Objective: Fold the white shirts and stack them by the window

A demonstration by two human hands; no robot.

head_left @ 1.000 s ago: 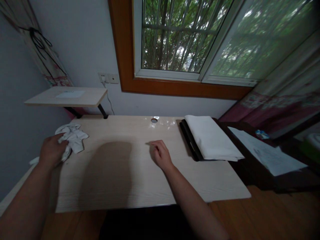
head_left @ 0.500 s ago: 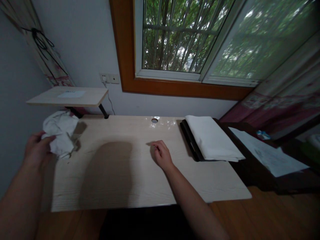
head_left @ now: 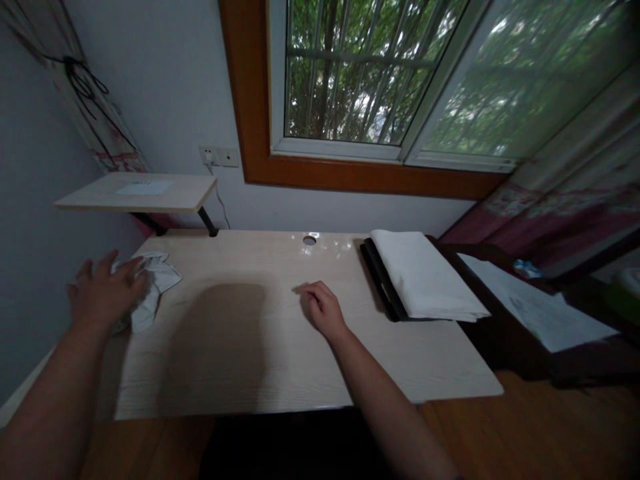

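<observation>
A crumpled white cloth [head_left: 153,287] lies on the left part of the pale wooden desk [head_left: 310,353]. My left hand [head_left: 105,287] is over the cloth's left side with its fingers spread, hiding part of it; whether the palm presses on it cannot be seen. Near the middle of the desktop, my right hand [head_left: 324,308] rests with its fingers curled in and nothing visible in them. To its right lies a folded white sheet [head_left: 425,277] on top of a black flat item [head_left: 383,283].
A raised shelf [head_left: 100,190] on black legs stands at the back left, with a paper on it. A round hole [head_left: 309,241] pierces the desk's back edge. At the right, a dark surface holds a white sheet [head_left: 535,303]. Behind are a window and a wall socket [head_left: 219,157].
The cloth, lifted in my left hand before, now lies lower on the desk. My left hand has moved right and its fingers have spread. The right hand has stayed put.
</observation>
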